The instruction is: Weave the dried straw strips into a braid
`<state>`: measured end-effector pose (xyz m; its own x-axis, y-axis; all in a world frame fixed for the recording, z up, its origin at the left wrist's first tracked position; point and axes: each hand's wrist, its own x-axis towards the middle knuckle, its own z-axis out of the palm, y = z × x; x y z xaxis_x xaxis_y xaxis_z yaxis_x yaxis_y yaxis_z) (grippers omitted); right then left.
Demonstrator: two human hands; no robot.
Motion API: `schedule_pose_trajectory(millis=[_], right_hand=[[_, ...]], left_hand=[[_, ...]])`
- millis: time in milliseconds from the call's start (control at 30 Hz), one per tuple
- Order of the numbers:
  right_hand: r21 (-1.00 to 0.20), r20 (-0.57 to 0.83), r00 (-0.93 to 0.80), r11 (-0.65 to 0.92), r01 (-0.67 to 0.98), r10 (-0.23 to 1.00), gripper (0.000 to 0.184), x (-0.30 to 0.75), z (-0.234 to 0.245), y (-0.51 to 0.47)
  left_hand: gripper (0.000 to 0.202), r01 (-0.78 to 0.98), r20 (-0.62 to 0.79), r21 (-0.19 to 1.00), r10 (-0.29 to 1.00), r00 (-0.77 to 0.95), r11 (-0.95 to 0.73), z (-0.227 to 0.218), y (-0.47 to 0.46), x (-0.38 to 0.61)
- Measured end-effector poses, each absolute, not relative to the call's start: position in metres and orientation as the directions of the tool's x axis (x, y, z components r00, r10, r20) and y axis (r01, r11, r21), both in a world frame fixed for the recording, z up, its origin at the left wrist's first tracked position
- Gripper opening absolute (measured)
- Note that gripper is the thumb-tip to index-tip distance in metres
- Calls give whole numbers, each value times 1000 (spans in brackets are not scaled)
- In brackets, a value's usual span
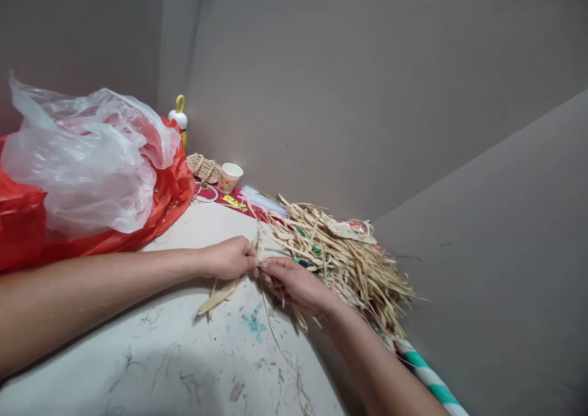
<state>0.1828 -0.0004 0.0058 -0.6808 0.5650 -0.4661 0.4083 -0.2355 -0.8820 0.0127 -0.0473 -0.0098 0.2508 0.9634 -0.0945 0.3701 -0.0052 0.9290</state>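
Head view. The left hand [231, 258] and the right hand [294, 282] meet above the right part of a pale, stained tabletop [184, 348], their fingertips touching or nearly so. The left fingers are curled in, thumb and forefinger pinched together; the right thumb and fingertips are likewise closed in a pinch. Between them they grip pale plant strips [261, 257], of which little shows at the pinch; the exact share held by each hand cannot be told. A broad, flat strip [218, 298] slants out below the left hand, its upper end hidden. Just beyond the right hand and forearm lies a loose heap of dry strips [353, 260], with a green-and-white striped roll [432, 376] at its near end. Behind the hands, a red sheet [221, 197] with yellow lettering bears translucent sticks [264, 201]. Near it stand a paper cup [229, 180], a woven piece [205, 168] just beside the cup, and a yellow-looped bottle [177, 119] farther back. At left, a crumpled clear plastic bag [101, 171] rests on red plastic [21, 217].
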Motion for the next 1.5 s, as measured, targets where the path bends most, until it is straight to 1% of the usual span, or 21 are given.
schedule_pose_trajectory(millis=[133, 233, 367, 567, 700, 800, 900, 1000, 1167, 1333, 1400, 1500], right_hand=[[-877, -458, -718, -398, 270, 524, 28, 172, 1, -1], [-863, -444, -713, -472, 179, 542, 26, 165, -2, -3], [-834, -477, -664, -535, 134, 576, 26, 158, -2, -11], [-840, -497, -564, -528, 123, 659, 20, 154, -4, -26], [-855, -479, -521, -509, 95, 707, 16, 154, -6, -31], [-859, -465, -512, -508, 65, 722, 16, 156, -5, -32], [-858, -455, -518, -512, 39, 724, 15, 157, -3, -32], [-859, -447, -523, -511, 24, 726, 15, 159, -2, -32], [-862, -439, -529, -506, 20, 726, 14, 158, 0, -31], [-858, -441, -542, -512, 23, 715, 14, 158, 1, -31], [-857, -440, -549, -515, 21, 711, 14, 159, 1, -31], [-857, -430, -560, -516, 6, 708, 14, 159, 2, -32]], left_hand=[[22, 486, -38, 871, 976, 215, -73, -5, -46, 11], [22, 551, -11, 829, 982, 188, -96, -3, -46, 11], [21, 600, -4, 792, 982, 191, -113, -1, -46, 9], [22, 563, -101, 822, 953, 284, -81, 2, -51, 8], [25, 551, -118, 830, 936, 331, -90, 6, -56, 11], [25, 588, -142, 806, 941, 309, -71, 8, -59, 14], [25, 618, -134, 784, 953, 273, -67, 10, -62, 17], [29, 649, -136, 757, 951, 278, -82, 14, -63, 18], [27, 744, -144, 659, 953, 267, -109, 25, -62, 14], [24, 820, -148, 564, 965, 215, -96, 37, -64, 12], [23, 854, -115, 511, 977, 177, -95, 41, -68, 15], [24, 922, -38, 375, 992, 122, -99, 44, -77, 22]])
